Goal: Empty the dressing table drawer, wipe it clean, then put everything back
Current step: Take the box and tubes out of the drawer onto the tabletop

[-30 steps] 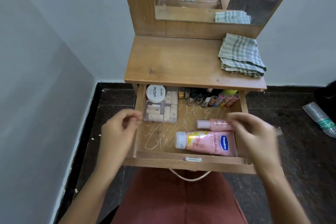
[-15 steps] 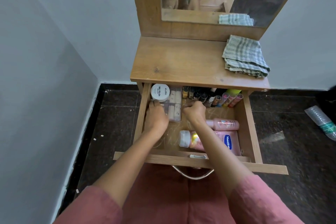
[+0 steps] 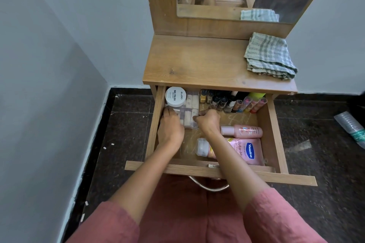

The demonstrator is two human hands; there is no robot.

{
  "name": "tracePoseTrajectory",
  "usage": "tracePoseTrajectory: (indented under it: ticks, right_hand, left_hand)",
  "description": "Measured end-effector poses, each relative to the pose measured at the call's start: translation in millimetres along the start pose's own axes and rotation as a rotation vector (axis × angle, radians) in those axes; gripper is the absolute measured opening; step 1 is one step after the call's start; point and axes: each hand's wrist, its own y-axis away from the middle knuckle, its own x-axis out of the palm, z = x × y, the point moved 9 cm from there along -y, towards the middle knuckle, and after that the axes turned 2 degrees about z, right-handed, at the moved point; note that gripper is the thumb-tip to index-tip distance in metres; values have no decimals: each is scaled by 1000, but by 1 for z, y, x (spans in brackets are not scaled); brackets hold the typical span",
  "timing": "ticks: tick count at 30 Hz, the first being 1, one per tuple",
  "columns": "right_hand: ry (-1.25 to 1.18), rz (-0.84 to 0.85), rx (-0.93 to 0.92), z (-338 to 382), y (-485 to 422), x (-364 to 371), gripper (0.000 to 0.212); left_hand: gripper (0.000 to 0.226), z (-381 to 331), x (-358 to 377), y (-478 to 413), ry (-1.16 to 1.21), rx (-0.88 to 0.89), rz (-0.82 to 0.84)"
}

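With left hand and right hand gripping opposite sides of the clear box in the back-left corner of the drawer, lift it level and slowly to the worktop, since the white jar seemingly perched on it could slide off.

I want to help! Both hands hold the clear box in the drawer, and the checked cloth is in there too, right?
No. The head view shows the left hand and right hand holding the clear box in the drawer, but the checked cloth lies on the tabletop.
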Motion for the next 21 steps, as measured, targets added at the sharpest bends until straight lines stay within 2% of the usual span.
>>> tracePoseTrajectory:
  ticks: [5, 7, 17, 21]
  right_hand:
    - [-28, 0, 46, -1, 1, 0, 10]
    - [-62, -12, 71, -3, 1, -2, 18]
    - [-208, -11, 155, -19, -9, 3, 22]
    - [-232, -17, 183, -24, -14, 4, 31]
  left_hand:
    - [48, 0, 0, 1, 5, -3, -24]
    - [48, 0, 0, 2, 6, -6, -25]
    - [49, 2, 0, 1, 11, -16, -19]
    - [49, 2, -1, 2, 11, -15, -22]
